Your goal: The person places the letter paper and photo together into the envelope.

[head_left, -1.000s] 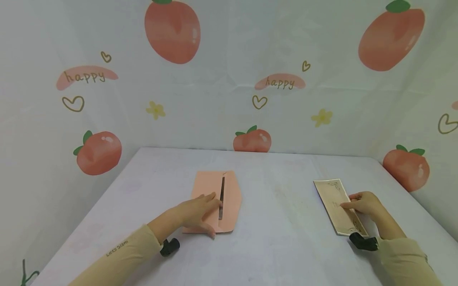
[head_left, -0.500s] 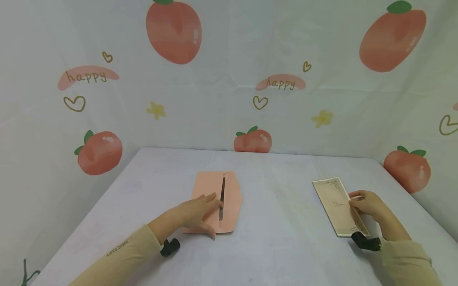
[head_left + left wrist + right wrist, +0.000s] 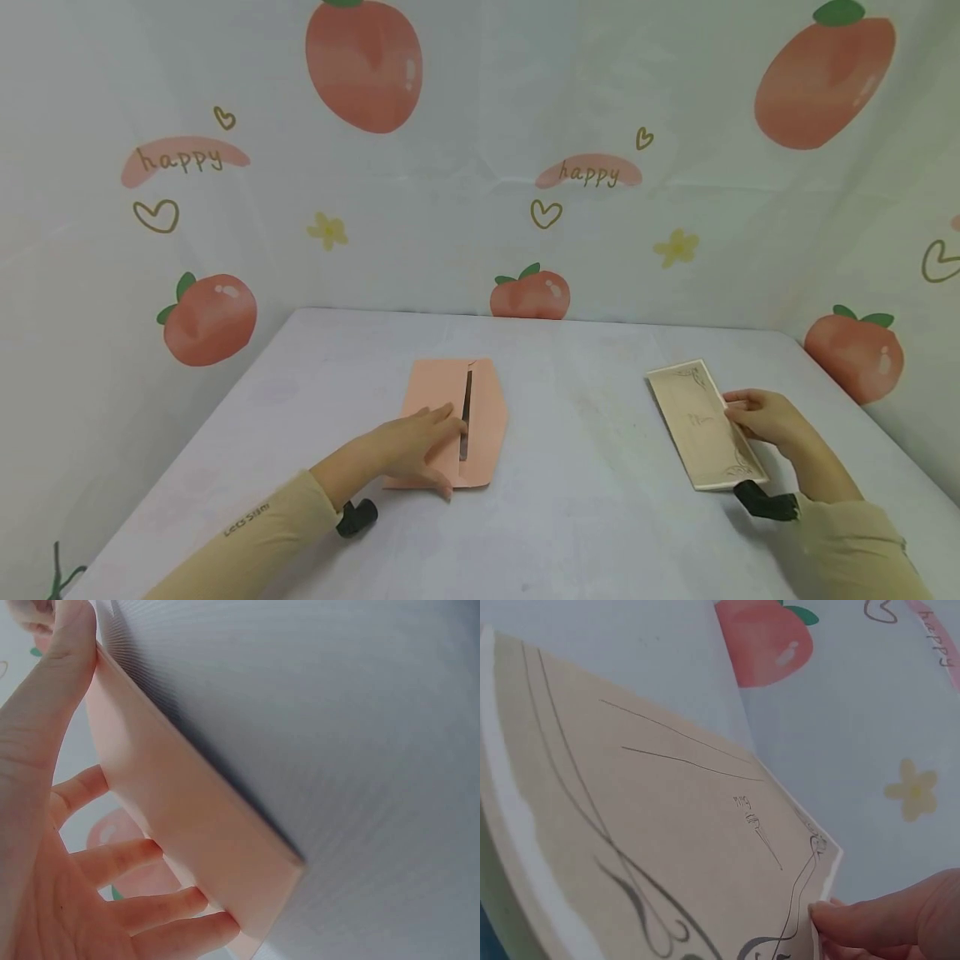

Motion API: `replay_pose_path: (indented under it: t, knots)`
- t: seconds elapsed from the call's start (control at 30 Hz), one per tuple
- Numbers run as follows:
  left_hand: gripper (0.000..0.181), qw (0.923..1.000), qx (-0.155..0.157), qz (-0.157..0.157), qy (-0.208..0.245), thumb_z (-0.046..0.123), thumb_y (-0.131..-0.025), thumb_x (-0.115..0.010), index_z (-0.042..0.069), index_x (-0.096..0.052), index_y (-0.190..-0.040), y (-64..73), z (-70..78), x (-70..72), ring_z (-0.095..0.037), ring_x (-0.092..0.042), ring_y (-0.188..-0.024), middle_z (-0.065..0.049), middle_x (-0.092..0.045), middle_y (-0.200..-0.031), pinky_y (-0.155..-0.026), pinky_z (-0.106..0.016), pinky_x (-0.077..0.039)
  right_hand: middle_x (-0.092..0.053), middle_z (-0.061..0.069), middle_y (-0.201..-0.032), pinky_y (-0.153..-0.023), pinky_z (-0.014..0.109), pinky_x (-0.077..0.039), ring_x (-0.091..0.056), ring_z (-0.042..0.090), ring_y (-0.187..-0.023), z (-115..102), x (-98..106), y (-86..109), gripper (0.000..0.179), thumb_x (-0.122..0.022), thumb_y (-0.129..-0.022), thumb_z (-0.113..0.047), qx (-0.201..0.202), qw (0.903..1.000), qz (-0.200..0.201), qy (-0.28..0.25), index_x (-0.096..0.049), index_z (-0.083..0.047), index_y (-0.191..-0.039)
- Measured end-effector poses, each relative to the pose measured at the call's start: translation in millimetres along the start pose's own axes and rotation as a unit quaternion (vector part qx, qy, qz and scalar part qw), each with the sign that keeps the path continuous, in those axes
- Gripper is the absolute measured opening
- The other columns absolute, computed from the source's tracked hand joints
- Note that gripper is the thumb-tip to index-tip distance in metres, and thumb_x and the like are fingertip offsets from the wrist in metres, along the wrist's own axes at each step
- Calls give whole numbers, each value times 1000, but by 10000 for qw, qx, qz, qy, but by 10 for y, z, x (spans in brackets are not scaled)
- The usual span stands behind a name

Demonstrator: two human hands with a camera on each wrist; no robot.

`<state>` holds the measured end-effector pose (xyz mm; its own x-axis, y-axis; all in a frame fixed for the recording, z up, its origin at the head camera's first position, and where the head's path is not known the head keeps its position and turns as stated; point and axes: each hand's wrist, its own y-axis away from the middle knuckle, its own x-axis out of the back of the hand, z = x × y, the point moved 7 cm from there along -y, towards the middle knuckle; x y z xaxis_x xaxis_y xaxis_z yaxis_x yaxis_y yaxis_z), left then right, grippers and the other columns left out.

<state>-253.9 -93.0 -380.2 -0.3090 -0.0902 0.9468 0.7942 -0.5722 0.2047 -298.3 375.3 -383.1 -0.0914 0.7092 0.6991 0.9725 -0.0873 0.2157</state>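
Observation:
A pink paper envelope (image 3: 486,429) with a pointed flap on its right side lies on the white table, and a long dark slit runs down it. My left hand (image 3: 416,442) rests on the envelope with its fingers spread; in the left wrist view the fingertips (image 3: 217,924) touch the pink paper. Right of it, my right hand (image 3: 765,417) pinches the right edge of a beige card (image 3: 697,425) between thumb and fingers. Dark scrollwork decorates the card's corners, with small writing in the middle. The card stands tilted, its far end raised.
The white table (image 3: 577,517) runs back to a white cloth wall (image 3: 435,217) printed with peaches, hearts and flowers. A black wrist mount (image 3: 357,518) sits below the left hand, and another black mount (image 3: 765,502) overlaps the card's near corner.
My right hand has shifted slightly left and away from me with the card, whose far end has risen. Its thumb has slid from the card's face to the edge. The left hand stays put.

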Motion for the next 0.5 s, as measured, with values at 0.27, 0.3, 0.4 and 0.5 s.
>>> replay_pose_path:
  t: [0.27, 0.3, 0.4, 0.5]
  knots:
    - [82, 10000, 34, -36, 27, 63, -66, -70, 24, -39, -132, -13, -21, -22, -48, -32, -134, -17, -26, -153, -102, -59, -38, -64, 4, -88, -57, 20, -49, -55, 6, -72, 57, 2, -152, 53, -58, -91, -17, 142, 9996, -27, -245, -37, 16, -128]
    - [83, 10000, 35, -49, 24, 63, -66, -70, 25, -39, -132, -14, -21, -25, -47, -32, -135, -17, -26, -153, -102, -60, -38, -64, 6, -90, -59, 20, -50, -54, 7, -73, 48, -1, -159, 54, -58, -91, -18, 220, 9994, -80, -237, -37, 16, -128]
    - [83, 10000, 54, -36, 18, 63, -66, -70, 24, -39, -133, -18, -27, -25, -48, -32, -134, -17, -26, -153, -101, -60, -39, -64, 4, -91, -57, 20, -50, -55, 8, -73, 18, -3, -156, 55, -58, -92, -20, 250, 9995, -25, -212, -38, 15, -128]
    - [84, 10000, 64, -42, -1, 64, -66, -70, 24, -39, -133, -20, -31, -28, -47, -32, -135, -16, -26, -153, -101, -60, -39, -63, 5, -92, -58, 21, -50, -54, 8, -73, -44, -11, -121, 52, -57, -92, -18, 165, 9997, 70, -182, -38, 14, -129]
